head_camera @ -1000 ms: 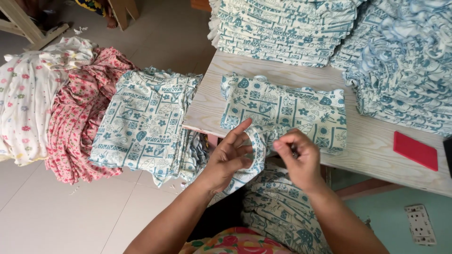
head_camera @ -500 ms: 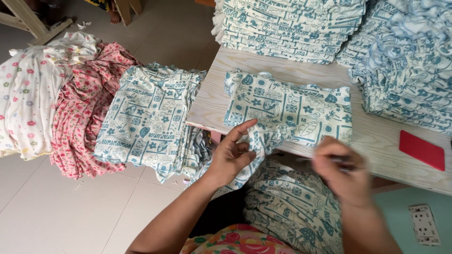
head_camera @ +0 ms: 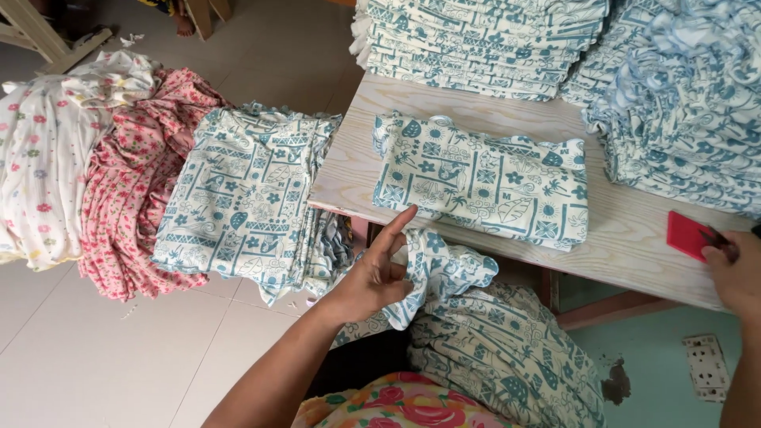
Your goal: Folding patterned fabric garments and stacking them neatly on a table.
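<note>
**Garment gripped at the table edge, many pieces already stacked**

Head view: A teal-and-cream printed garment is held below the near edge of the wooden table, its ruffled hem bunched in the left hand. The thumb and lower fingers are closed on the cloth, while the index finger is stretched out straight towards the table edge. The right hand is seen at the far right of the frame, resting on the table beside a small red card-like piece; a thin dark object seems to be touched by the fingertips, but whether anything is pinched cannot be told, since the hand is cut off by the frame.

One folded piece of the same print is laid flat on the table, apart from the held garment. Behind it, a tall stack of folded pieces and a second ruffled stack are seen, so much of the work is judged as done. More cloth of this print is draped over the lap, and a pile is set to the left by pink floral cloth and white floral cloth; these are judged as left to handle.
</note>
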